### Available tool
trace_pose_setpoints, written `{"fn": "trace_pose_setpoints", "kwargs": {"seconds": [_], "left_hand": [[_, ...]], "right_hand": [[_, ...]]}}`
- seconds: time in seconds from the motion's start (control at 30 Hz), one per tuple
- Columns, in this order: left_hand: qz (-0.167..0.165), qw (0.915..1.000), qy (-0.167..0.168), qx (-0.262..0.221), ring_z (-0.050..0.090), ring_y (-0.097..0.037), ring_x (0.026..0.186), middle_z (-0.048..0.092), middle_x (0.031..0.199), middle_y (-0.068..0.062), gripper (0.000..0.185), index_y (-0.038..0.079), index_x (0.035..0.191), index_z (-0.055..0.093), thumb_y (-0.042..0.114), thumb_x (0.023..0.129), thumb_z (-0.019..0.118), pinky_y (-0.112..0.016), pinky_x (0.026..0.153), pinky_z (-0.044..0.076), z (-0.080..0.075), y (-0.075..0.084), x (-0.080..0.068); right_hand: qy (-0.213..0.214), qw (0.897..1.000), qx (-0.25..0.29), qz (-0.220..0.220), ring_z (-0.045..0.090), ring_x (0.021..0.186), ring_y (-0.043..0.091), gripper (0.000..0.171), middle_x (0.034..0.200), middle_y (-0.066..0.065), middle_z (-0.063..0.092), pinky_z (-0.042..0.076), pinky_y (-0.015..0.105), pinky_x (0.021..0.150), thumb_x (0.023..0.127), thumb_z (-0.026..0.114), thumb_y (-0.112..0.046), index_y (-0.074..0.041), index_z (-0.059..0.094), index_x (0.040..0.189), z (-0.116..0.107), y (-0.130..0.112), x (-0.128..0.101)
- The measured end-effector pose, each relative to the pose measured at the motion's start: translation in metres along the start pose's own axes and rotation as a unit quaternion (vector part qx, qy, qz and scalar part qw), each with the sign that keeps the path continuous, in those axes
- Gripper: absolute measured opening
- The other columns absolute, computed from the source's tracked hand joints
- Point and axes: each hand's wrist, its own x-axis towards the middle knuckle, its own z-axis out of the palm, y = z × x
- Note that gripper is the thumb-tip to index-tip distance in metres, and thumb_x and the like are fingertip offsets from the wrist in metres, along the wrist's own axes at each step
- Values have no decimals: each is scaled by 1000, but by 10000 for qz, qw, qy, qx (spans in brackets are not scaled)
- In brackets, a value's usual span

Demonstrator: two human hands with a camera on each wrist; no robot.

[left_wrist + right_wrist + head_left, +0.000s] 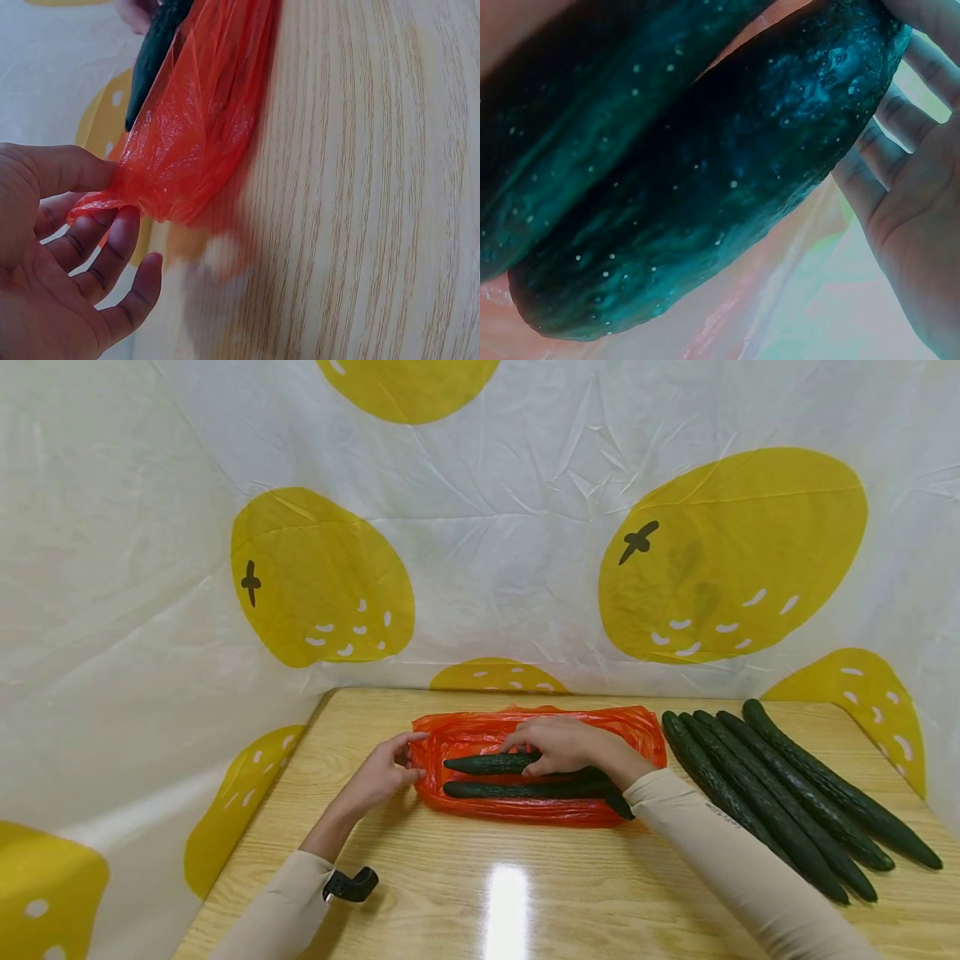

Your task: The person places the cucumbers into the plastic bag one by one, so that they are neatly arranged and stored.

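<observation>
Pinching the orange bag's (540, 760) edge, left hand (378, 774), right hand (558, 745) gripping a cucumber (491, 764) inside it, four cucumbers (787, 785) lying right of it

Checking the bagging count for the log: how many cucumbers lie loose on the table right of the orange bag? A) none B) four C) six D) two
B: the head view shows four loose cucumbers side by side on the table, right of the orange bag, which holds two more.
</observation>
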Motion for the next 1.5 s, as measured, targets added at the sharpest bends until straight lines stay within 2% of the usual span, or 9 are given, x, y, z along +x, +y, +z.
{"fn": "trace_pose_setpoints", "kwargs": {"seconds": [0.17, 0.27, 0.33, 0.53, 0.87, 1.37, 1.5], "left_hand": [[-18, 9999, 101, 92, 52, -27, 90, 57, 96, -17, 61, -2, 144, 52, -8, 86, 69, -25, 63, 43, 2, -20, 8], [5, 9999, 121, 86, 52, -26, 90, 58, 96, -16, 61, 0, 144, 52, -7, 86, 70, -25, 62, 43, 2, -25, 11], [-13, 9999, 89, 50, 52, -29, 90, 58, 96, -19, 61, -1, 144, 52, -8, 85, 70, -26, 63, 43, 1, -19, 8], [76, 10000, -27, -2, 53, -33, 91, 57, 96, -25, 58, -8, 142, 51, -10, 86, 67, -25, 65, 43, -3, 15, -6], [24, 10000, -66, 7, 53, -32, 92, 56, 96, -23, 59, -8, 143, 50, -9, 86, 67, -26, 67, 43, -4, 13, -5], [-25, 10000, -85, -35, 51, -30, 90, 56, 96, -23, 59, -7, 143, 50, -9, 86, 67, -25, 64, 42, -5, 13, -4], [-29, 10000, -64, -18, 51, -29, 90, 56, 96, -23, 58, -8, 142, 51, -10, 86, 67, -25, 63, 42, -5, 17, -6]], "right_hand": [[-77, 9999, 39, 115, 60, 107, 16, 46, 133, -4, 62, 50, 42, 92, 94, 73, -31, -30, 61, 139, 2, 0, 2], [-87, 9999, 32, 112, 60, 109, 16, 48, 135, -5, 61, 50, 42, 93, 94, 74, -31, -30, 61, 140, 4, 0, 3], [-88, 9999, 23, 110, 60, 111, 17, 48, 136, -5, 61, 50, 43, 94, 94, 73, -31, -29, 60, 140, 5, -1, 3], [-75, 9998, -9, 170, 61, 111, 18, 48, 133, -4, 62, 49, 45, 95, 94, 73, -32, -28, 60, 140, 5, -4, 3], [-107, 9997, -11, 200, 59, 111, 14, 47, 131, -7, 62, 49, 43, 96, 94, 74, -31, -29, 61, 139, 10, 0, 6], [-58, 9998, -105, 140, 61, 107, 14, 48, 128, -6, 64, 50, 42, 94, 93, 75, -30, -27, 62, 138, 14, -1, 9], [-101, 9997, -175, 127, 60, 115, 15, 47, 134, -6, 62, 49, 43, 99, 93, 75, -30, -28, 62, 138, 16, 0, 11]]}}
